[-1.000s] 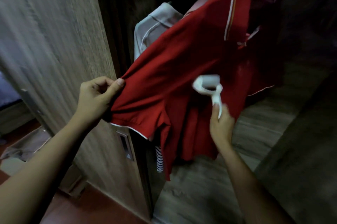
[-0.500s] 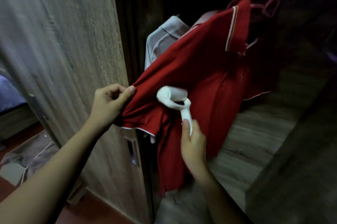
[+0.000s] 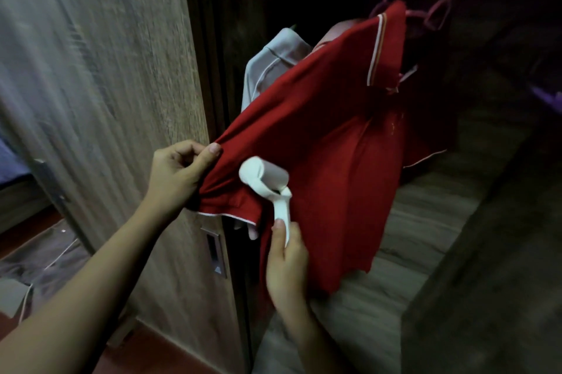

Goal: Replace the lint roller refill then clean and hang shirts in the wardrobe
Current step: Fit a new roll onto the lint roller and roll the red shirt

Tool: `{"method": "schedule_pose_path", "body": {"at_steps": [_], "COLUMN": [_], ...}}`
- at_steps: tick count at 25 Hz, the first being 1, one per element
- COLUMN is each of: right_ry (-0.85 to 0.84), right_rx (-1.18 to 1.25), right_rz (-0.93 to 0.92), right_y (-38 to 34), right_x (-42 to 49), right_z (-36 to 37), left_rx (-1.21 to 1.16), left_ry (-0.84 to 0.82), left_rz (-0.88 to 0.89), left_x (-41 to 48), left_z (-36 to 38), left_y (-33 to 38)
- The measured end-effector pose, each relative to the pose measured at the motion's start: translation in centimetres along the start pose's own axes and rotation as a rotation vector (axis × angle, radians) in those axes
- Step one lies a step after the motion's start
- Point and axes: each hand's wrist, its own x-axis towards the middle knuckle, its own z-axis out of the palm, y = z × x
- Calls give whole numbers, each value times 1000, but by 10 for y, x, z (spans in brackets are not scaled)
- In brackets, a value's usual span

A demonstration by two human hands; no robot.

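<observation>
A red polo shirt [image 3: 328, 142] with white trim hangs inside the wardrobe from a pink hanger [image 3: 438, 13]. My left hand [image 3: 176, 172] grips its sleeve hem and pulls the cloth out taut toward the left. My right hand [image 3: 286, 255] holds the handle of a white lint roller [image 3: 264, 179], whose roll lies against the red cloth near the sleeve. Behind the red shirt hangs a grey shirt [image 3: 273, 69], mostly hidden.
The wooden wardrobe door [image 3: 106, 69] stands open at the left, with a metal recessed handle [image 3: 214, 252] low on its edge. The wardrobe floor [image 3: 410, 221] lies below the shirts. A purple hanger [image 3: 547, 99] shows at the right edge. Dark cloth [image 3: 45, 261] lies on the floor at left.
The lint roller has travelled left and down across the red shirt, from mid-body to beside the sleeve. My left hand keeps its grip on the sleeve.
</observation>
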Motion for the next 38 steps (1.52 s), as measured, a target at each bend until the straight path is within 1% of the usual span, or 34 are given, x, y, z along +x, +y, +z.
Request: {"method": "schedule_pose_path", "body": {"at_steps": [1, 2, 6, 7, 9, 10, 12, 14, 15, 16, 17, 19, 23, 24, 26, 29, 34, 38], "right_ry": [-10, 20, 284, 326, 349, 329, 205, -1, -73, -114, -108, -5, 342, 393, 430, 362, 87, -103], "right_rx": [-16, -34, -56, -45, -56, -95, -171, -274, -330, -357, -357, -301, -179, -158, -155, -234, -473, -613], "right_rz": [-2, -31, -175, -193, -244, -261, -205, -30, 36, 67, 80, -8, -275, -313, -339, -257, -65, 149], "right_y": [1, -2, -44, -51, -44, -29, 26, 86, 111, 127, 128, 97, 1, -9, -4, 50, 148, 191], "right_x": [-2, 7, 99, 117, 125, 114, 74, 34, 22, 16, 19, 43, 121, 134, 142, 119, 70, 48], "right_z": [-1, -6, -43, -52, -55, -50, -34, -23, -21, -22, -26, -34, -57, -60, -59, -42, -20, -1], "left_rx": [12, 22, 27, 24, 13, 7, -1, -3, 2, 6, 5, 7, 13, 9, 10, 5, 29, 48], "left_ry": [-3, -6, -7, -3, -1, 2, 17, 21, 16, 10, 9, 19, 22, 22, 26, 25, 20, 45], "left_rz": [6, 6, 4, 2, -9, -16, -18, -12, -11, -12, -11, -7, 0, -1, -4, -8, 3, 6], "left_x": [0, -1, -1, -1, -1, -1, -1, -2, -2, -2, -2, -1, -1, -1, -1, -1, 0, 0], "left_z": [0, 0, 0, -1, 0, 0, 0, 0, 0, 0, 1, 1, 1, 1, 2, 1, 1, 1], "left_y": [1, 2, 2, 1, -1, -1, -1, 0, 0, 1, 1, 0, -1, -1, -2, -3, -2, -4]}}
